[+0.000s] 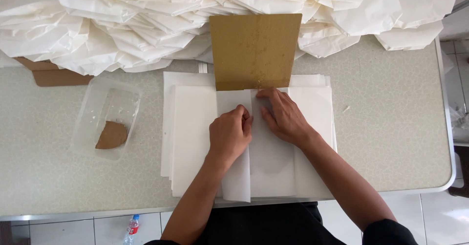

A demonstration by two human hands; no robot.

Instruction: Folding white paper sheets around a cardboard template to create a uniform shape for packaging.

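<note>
A stack of white paper sheets (pixel 190 127) lies on the table in front of me. On top, a sheet is folded over a brown cardboard template (pixel 255 49) whose far half sticks out past the paper. My left hand (pixel 229 135) is fisted and pinches the folded left flap (pixel 237 176) near its upper edge. My right hand (pixel 283 115) lies flat with fingers spread, pressing the right flap (pixel 273 162) down just below the cardboard edge.
A big heap of folded white paper pieces (pixel 122 25) fills the far side of the table. A clear plastic tray (pixel 105 123) with a brown scrap sits at left. Brown cardboard (pixel 53 74) pokes out under the heap. A plastic bottle (pixel 132 228) lies on the tiled floor.
</note>
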